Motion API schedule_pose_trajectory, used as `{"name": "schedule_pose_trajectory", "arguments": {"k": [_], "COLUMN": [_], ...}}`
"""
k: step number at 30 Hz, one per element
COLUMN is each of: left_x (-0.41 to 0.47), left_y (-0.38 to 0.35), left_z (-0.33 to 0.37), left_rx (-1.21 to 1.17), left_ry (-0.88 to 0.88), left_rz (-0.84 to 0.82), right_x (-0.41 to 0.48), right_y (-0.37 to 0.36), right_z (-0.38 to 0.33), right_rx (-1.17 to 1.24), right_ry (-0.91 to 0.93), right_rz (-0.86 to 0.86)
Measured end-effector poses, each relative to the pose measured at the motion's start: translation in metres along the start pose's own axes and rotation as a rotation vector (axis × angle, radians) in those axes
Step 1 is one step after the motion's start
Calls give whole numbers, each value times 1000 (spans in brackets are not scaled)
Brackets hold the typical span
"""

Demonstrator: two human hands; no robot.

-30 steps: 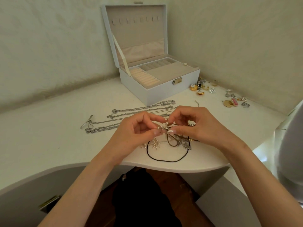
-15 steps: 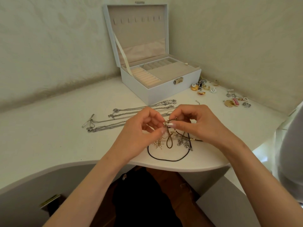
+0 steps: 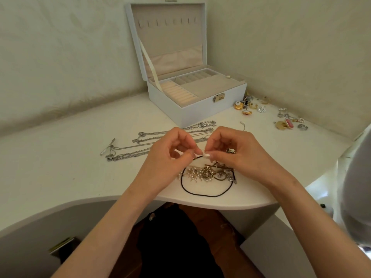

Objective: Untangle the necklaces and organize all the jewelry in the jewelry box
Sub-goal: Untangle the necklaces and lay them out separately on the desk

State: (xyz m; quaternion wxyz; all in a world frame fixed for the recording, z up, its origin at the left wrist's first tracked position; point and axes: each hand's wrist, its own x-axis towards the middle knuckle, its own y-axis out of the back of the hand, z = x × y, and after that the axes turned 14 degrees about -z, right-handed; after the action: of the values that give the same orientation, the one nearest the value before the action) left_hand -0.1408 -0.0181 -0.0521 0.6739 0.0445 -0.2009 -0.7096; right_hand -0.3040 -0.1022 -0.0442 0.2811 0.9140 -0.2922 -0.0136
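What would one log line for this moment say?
step: untangling | left hand: pinches cord | right hand: pinches cord | tangle: on table under hands | chains: laid out behind | box: lid open

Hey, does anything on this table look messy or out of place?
The tangled necklaces by the table edge are knotted: pearls, gold chain and black cord together, pinched by the left hand and right hand. Small jewelry lies scattered right of the open jewelry box.

Necklace tangle (image 3: 208,173) — knotted, apparently — on table (image 3: 60,167)
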Motion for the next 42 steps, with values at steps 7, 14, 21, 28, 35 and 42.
{"name": "schedule_pose_trajectory", "arguments": {"k": [7, 14, 21, 28, 35, 42], "left_x": [-5, -9, -8, -4, 2, 3], "left_y": [-1, 6, 8, 12, 8, 9], "left_z": [-3, -1, 3, 3, 1, 0], "left_rx": [588, 570, 115, -55, 0, 39], "left_ry": [121, 106, 114, 85, 92, 86], "left_rz": [-250, -216, -77, -145, -176, -154], "right_x": [-5, -7, -5, -6, 1, 4], "right_y": [15, 14, 8, 13, 13, 15], "right_z": [3, 8, 5, -2, -12, -15], "right_rx": [-130, -313, -282, 46, 161, 182], "right_ry": [-60, -109, -53, 6, 41, 39], "right_rz": [-129, -177, -159, -15, -9, 63]}}
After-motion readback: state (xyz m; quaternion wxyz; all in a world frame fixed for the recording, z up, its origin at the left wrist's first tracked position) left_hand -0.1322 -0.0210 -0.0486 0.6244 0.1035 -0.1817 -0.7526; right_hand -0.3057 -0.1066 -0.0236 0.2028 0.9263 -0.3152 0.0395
